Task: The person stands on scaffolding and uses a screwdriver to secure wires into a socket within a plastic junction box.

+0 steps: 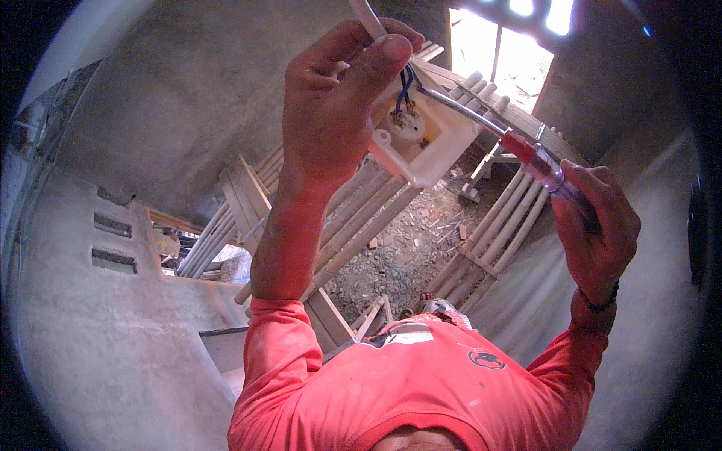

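My left hand is raised at the upper middle, its thumb and fingers closed on a white cable. Dark blue wires come down beside the fingertips to a round white fitting with metal terminals. That fitting sits inside an open, off-white square box, just right of the left wrist. My right hand grips a screwdriver by its red and clear handle. Its long shaft slants up and left across the box, and the tip is near the wires; whether it touches them I cannot tell.
Bamboo poles form scaffolding below and behind the box, with another bundle at the right. Rubble covers the floor far below. Grey plastered walls surround me, with a bright window opening at the top right.
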A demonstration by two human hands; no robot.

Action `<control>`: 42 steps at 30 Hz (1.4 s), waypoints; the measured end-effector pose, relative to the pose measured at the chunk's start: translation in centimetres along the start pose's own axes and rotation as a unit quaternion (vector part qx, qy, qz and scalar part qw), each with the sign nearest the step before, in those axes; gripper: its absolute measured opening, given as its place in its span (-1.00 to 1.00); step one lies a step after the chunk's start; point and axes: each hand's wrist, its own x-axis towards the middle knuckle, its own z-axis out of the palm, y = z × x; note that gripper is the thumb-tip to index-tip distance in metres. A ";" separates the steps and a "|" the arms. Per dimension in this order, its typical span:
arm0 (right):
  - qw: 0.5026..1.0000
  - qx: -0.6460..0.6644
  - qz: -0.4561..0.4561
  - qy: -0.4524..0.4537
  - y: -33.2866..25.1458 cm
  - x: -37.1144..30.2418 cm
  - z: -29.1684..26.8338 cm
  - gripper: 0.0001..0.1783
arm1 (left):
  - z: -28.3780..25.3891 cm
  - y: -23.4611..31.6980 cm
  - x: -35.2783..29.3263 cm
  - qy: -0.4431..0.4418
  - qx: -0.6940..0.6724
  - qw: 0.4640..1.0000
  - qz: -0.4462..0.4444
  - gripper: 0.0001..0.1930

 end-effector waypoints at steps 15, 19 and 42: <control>0.987 0.137 0.068 -0.054 4.2 -0.1 0.2 -0.69 | -0.6 0.2 0.1 -0.102 -0.089 0.988 -0.073 -0.73; 0.966 0.212 0.140 -0.056 5.0 -0.8 0.8 -0.61 | -0.5 0.0 0.3 -0.130 -0.117 0.981 -0.086 -0.73; 0.702 0.635 0.316 -0.065 8.6 -6.1 5.1 -0.54 | 1.2 0.4 0.2 -0.159 -0.125 0.970 -0.136 -0.73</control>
